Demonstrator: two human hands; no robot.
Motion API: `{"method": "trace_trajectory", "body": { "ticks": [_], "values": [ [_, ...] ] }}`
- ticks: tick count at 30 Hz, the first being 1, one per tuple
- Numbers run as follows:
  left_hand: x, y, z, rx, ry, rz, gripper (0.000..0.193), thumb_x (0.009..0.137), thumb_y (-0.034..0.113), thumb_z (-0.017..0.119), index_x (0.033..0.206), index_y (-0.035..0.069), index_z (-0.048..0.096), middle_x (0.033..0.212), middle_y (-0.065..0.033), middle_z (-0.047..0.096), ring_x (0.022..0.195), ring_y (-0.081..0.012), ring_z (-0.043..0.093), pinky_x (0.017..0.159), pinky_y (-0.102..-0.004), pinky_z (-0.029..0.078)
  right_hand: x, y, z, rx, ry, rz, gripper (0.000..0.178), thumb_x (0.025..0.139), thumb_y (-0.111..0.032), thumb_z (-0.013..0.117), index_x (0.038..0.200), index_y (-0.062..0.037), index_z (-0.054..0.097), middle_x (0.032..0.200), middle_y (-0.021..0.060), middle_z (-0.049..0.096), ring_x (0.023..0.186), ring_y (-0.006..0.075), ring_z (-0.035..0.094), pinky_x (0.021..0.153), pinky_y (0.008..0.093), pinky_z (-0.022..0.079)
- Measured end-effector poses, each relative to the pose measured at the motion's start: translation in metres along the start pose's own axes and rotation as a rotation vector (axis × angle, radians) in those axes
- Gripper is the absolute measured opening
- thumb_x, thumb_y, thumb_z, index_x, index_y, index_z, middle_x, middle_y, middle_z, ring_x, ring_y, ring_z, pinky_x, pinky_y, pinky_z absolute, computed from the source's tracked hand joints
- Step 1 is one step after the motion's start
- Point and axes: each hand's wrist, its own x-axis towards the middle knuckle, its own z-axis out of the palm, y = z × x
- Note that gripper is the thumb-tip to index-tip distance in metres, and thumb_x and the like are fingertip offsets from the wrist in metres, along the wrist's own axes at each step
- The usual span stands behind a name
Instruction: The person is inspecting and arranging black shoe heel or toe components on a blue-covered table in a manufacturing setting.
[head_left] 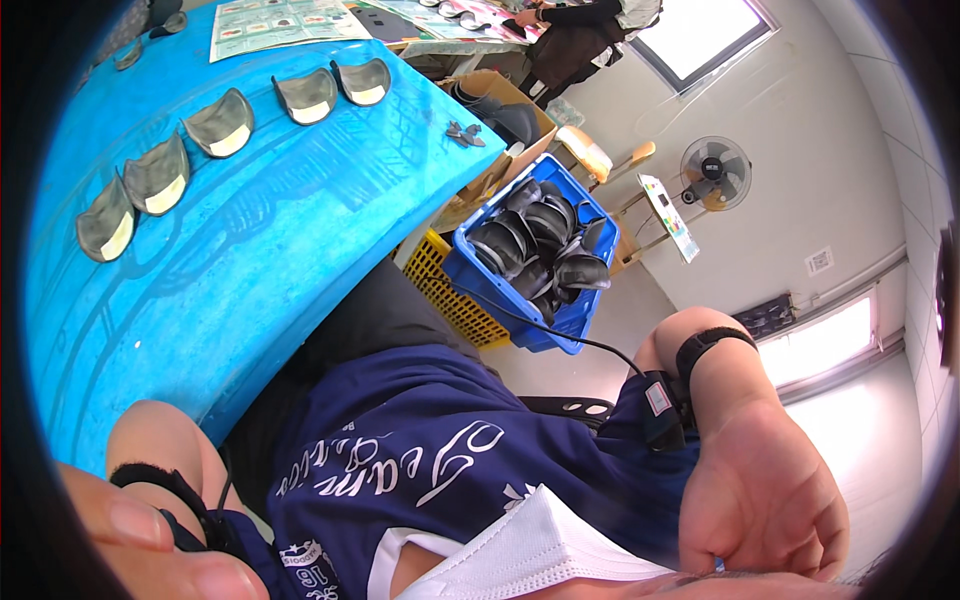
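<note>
Both my hands are raised close to the camera. At the lower left edge, my left hand shows a few bent fingers held together; whatever they grip lies outside the picture. My right hand is up at the lower right, palm in sight and fingers curled inward, their tips partly hidden. A tiny blue bit shows by its fingers, too small to name. Away from both hands, a row of curved black shell-shaped pieces with pale strips rests on the blue-covered table.
A blue crate full of similar black pieces stands right of the table, by a yellow basket. Behind are a cardboard box, small dark pieces, a fan and another person. A cable runs to my right arm.
</note>
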Motion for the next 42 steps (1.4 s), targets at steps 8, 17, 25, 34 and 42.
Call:
{"method": "trace_trajectory", "body": {
  "ticks": [8, 17, 25, 34, 42],
  "values": [
    [0.001, 0.0, 0.002, -0.02, -0.004, 0.01, 0.034, 0.081, 0.038, 0.054, 0.105, 0.015, 0.05, 0.099, -0.0068, 0.052, 0.092, -0.027, 0.054, 0.079, -0.0422, 0.044, -0.014, -0.016, -0.002, 0.599, 0.511, 0.653, 0.023, 0.083, -0.037, 0.047, 0.096, -0.0213, 0.058, 0.101, 0.0009, 0.053, 0.096, 0.0158, 0.047, 0.088, 0.0333, 0.035],
    [0.001, 0.0, 0.001, -0.019, 0.008, 0.013, 0.034, 0.081, 0.038, 0.054, 0.106, 0.015, 0.049, 0.1, -0.0068, 0.052, 0.092, -0.027, 0.054, 0.079, -0.0417, 0.044, -0.082, -0.013, -0.028, 0.98, 0.617, 1.613, 0.037, 0.085, -0.028, 0.048, 0.116, -0.01, 0.044, 0.115, 0.012, 0.044, 0.098, 0.0216, 0.043, 0.089, 0.0342, 0.033],
    [0.0, 0.0, 0.003, -0.026, 0.019, 0.007, 0.035, 0.081, 0.038, 0.054, 0.106, 0.015, 0.049, 0.1, -0.0068, 0.052, 0.092, -0.0269, 0.054, 0.079, -0.0412, 0.045, -0.159, -0.028, -0.044, 1.186, 0.239, 1.96, 0.033, 0.086, -0.025, 0.047, 0.113, -0.0066, 0.046, 0.114, 0.0126, 0.047, 0.096, 0.0199, 0.048, 0.086, 0.0352, 0.036],
    [-0.006, 0.004, -0.008, 0.021, 0.037, -0.007, 0.035, 0.081, 0.039, 0.054, 0.106, 0.015, 0.049, 0.1, -0.0069, 0.052, 0.092, -0.0269, 0.054, 0.079, -0.0407, 0.045, -0.286, -0.101, -0.206, 0.867, -2.161, 2.513, 0.038, 0.089, -0.036, 0.046, 0.11, -0.0056, 0.056, 0.105, 0.0043, 0.058, 0.095, 0.0128, 0.052, 0.081, 0.0274, 0.042],
    [-0.011, 0.002, -0.008, -0.005, 0.073, 0.002, 0.035, 0.081, 0.039, 0.054, 0.107, 0.015, 0.049, 0.101, -0.0069, 0.051, 0.092, -0.0268, 0.054, 0.079, -0.0402, 0.045, -0.275, -0.191, -0.489, -0.23, -2.286, 2.967, 0.02, 0.076, -0.028, 0.061, 0.086, -0.0118, 0.067, 0.082, 0.0019, 0.064, 0.068, 0.013, 0.057, 0.058, 0.027, 0.045]
  ]
}}
